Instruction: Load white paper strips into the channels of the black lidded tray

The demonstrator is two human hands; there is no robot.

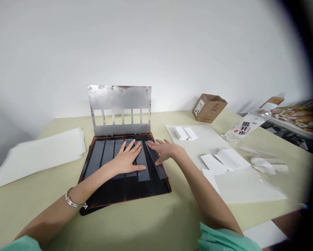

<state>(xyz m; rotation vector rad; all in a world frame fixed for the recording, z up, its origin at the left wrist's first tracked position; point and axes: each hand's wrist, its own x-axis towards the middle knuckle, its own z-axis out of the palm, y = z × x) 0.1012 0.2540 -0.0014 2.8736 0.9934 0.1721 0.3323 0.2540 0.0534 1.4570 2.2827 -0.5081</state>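
Note:
A dark wooden board (135, 193) lies in front of me with several grey translucent strips (96, 158) laid side by side on it. A metal plate with a row of slots (119, 99) stands hinged upright at its far edge. My left hand (126, 160) rests flat on the middle strips, fingers spread, and holds nothing. My right hand (163, 149) lies open with its fingertips on the rightmost strip (156, 162), which sits slightly askew. A silver bangle (74, 202) is on my left wrist.
A stack of white sheets (41, 151) lies to the left. On the right are a large white sheet (240, 184) with folded white paper pieces (225, 160), a small cardboard box (209, 108), a water bottle (250, 127) and clear plastic wrap (276, 153).

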